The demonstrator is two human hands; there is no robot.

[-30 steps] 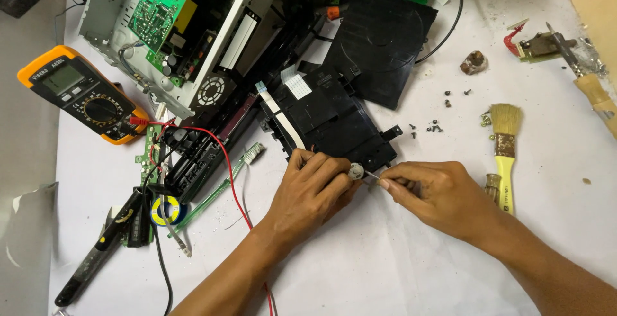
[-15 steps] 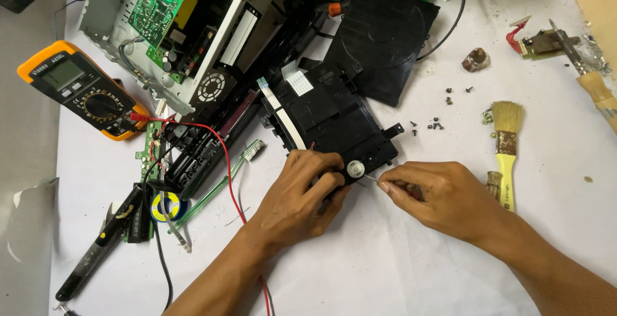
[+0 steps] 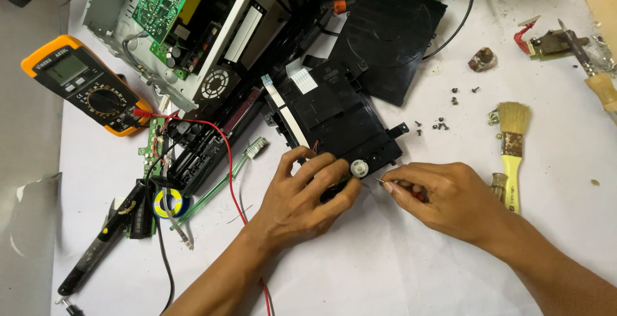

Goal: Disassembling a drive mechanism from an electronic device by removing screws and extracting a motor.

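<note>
**Two hands at the corner of a black drive module**

At the centre of the frame the left hand (image 3: 302, 194) clamps its grip on the lower corner of the black plastic module (image 3: 337, 120), fingers curled beside a small white gear (image 3: 358, 169). Just right of it, the right hand (image 3: 443, 197) pinches a thin metal tool (image 3: 374, 180), its tip close to that gear. Loose screws (image 3: 437, 124) and a yellow-handled brush (image 3: 512, 145) lie at right on the white desk (image 3: 398, 271); an orange multimeter (image 3: 87, 84) sits upper left.
</note>
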